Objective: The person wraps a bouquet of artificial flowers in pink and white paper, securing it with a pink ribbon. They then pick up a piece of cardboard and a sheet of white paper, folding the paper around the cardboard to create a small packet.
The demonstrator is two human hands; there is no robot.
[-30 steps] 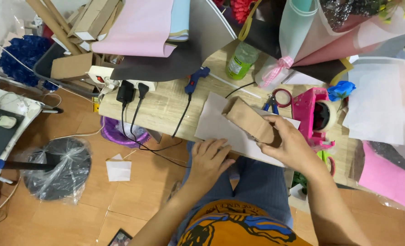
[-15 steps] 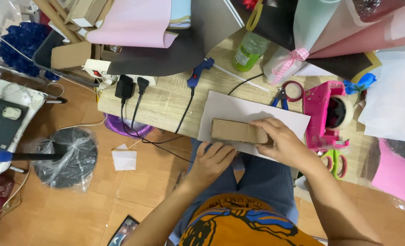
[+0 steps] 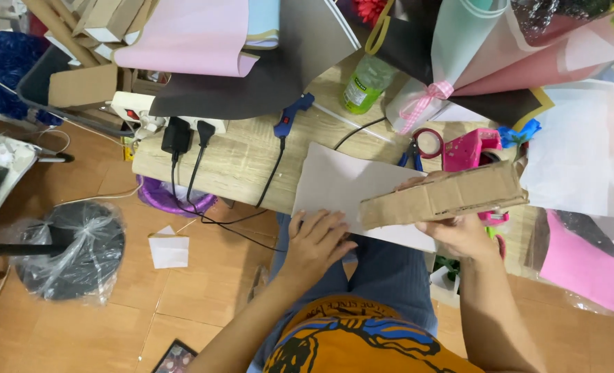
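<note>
My right hand (image 3: 462, 231) grips a long folded strip of brown corrugated cardboard (image 3: 442, 195) and holds it roughly level above a pale pink-white sheet (image 3: 345, 183). The sheet lies on the wooden table (image 3: 231, 162) and hangs over its near edge. My left hand (image 3: 315, 242) rests flat with spread fingers on the sheet's near left corner, above my lap in blue jeans.
A blue glue gun (image 3: 292, 113) with a black cord, a green bottle (image 3: 362, 81), blue-handled scissors (image 3: 412, 155), a pink tape dispenser (image 3: 469, 148) and a power strip (image 3: 141, 110) with plugs lie on the table. Wrapping paper rolls crowd the back. A plastic-covered stool base (image 3: 69, 249) stands on the floor.
My right hand has swung the cardboard strip from lying near the sheet's middle out to the right and turned it nearly level. My left hand stays on the sheet's near edge.
</note>
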